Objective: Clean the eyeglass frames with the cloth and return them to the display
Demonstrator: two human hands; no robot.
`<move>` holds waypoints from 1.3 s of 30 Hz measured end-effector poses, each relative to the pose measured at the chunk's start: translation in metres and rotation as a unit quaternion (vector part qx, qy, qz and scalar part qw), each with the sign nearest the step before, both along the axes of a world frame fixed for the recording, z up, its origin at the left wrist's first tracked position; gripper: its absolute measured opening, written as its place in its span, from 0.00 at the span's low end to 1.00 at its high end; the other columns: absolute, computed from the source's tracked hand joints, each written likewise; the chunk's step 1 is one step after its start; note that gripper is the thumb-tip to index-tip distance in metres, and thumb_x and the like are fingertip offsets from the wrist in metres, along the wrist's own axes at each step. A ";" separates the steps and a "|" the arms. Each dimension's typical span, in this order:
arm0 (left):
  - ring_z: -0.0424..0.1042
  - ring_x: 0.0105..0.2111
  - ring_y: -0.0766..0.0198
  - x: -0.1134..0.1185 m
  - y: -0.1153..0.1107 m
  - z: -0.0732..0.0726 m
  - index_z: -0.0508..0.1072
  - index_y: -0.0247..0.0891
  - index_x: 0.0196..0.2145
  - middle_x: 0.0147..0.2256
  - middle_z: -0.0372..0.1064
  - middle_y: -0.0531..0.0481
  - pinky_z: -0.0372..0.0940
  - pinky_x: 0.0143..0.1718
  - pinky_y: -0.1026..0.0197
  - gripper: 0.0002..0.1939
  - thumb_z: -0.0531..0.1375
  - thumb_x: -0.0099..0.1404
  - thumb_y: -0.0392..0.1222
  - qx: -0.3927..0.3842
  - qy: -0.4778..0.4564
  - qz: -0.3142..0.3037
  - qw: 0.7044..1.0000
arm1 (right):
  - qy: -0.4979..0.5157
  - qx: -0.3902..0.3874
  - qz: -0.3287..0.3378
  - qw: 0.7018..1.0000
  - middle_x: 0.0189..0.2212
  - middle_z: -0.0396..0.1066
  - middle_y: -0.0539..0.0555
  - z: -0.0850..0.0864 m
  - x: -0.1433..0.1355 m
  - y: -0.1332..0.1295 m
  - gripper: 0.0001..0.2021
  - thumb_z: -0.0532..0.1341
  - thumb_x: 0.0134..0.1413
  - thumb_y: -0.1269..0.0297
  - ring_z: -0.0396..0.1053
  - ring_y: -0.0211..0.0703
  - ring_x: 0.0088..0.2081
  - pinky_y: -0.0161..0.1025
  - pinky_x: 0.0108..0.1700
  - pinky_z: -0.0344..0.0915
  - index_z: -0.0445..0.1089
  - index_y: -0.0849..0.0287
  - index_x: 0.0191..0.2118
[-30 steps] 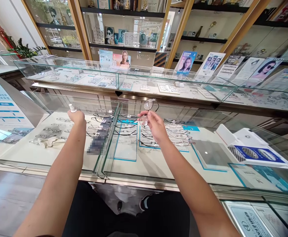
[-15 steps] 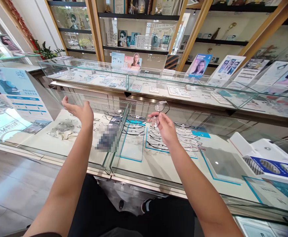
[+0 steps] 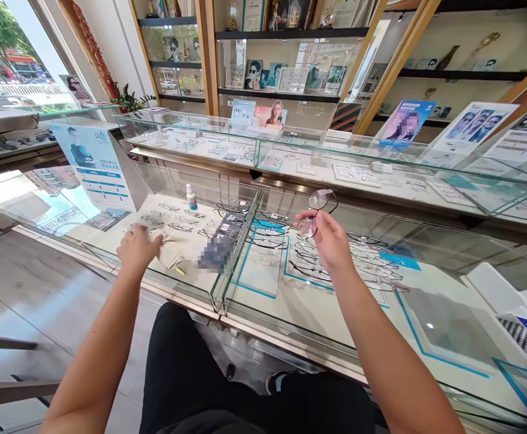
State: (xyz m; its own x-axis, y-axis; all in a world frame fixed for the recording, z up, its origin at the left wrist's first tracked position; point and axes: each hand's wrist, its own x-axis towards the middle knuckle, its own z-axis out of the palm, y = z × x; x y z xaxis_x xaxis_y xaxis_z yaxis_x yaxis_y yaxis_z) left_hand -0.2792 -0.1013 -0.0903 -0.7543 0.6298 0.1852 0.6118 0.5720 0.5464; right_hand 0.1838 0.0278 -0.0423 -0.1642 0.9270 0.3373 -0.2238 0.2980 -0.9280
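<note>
Round thin-rimmed eyeglasses are held up over the right-hand glass counter in my right hand, its thumb and fingers pinching them by the lower lens. My left hand is low over the left counter, thumb spread from the curved fingers. Beside its thumb lies a crumpled beige cloth, partly covered by the hand; whether they touch is unclear. A small white spray bottle with a blue label stands farther back. Several pairs of glasses lie around it, and a dark blurred-out item is to the right.
Rows of frames lie beneath my right hand. A folded poster stand is at the left, and a white box at the right. Behind stands another glass showcase with upright advertising cards.
My left hand has come down from its raised position to beside the beige cloth, uncovering the spray bottle. My right hand still holds the eyeglasses. The view has turned left.
</note>
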 end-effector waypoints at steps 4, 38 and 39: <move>0.75 0.55 0.33 -0.011 -0.002 -0.005 0.78 0.39 0.49 0.48 0.77 0.34 0.64 0.63 0.33 0.21 0.67 0.58 0.46 0.048 -0.059 -0.034 0.997 | -0.014 0.002 -0.008 1.000 0.45 0.84 0.55 -0.002 -0.001 0.001 0.19 0.66 0.66 0.41 0.81 0.49 0.42 0.46 0.45 0.74 0.80 0.52 0.45; 0.75 0.49 0.45 0.276 0.005 -0.027 0.74 0.43 0.44 0.46 0.78 0.41 0.69 0.52 0.44 0.05 0.58 0.73 0.39 0.032 -0.079 -0.605 0.792 | 0.011 0.012 -0.002 1.000 0.43 0.85 0.53 0.008 0.006 0.004 0.22 0.67 0.63 0.37 0.82 0.46 0.42 0.42 0.42 0.71 0.80 0.52 0.44; 0.74 0.50 0.45 0.277 0.003 -0.030 0.74 0.42 0.44 0.46 0.78 0.41 0.68 0.52 0.44 0.05 0.58 0.72 0.38 0.027 -0.074 -0.611 0.787 | 0.010 0.014 0.000 1.000 0.44 0.85 0.54 0.008 0.006 0.004 0.22 0.67 0.63 0.37 0.82 0.47 0.42 0.42 0.42 0.71 0.80 0.52 0.44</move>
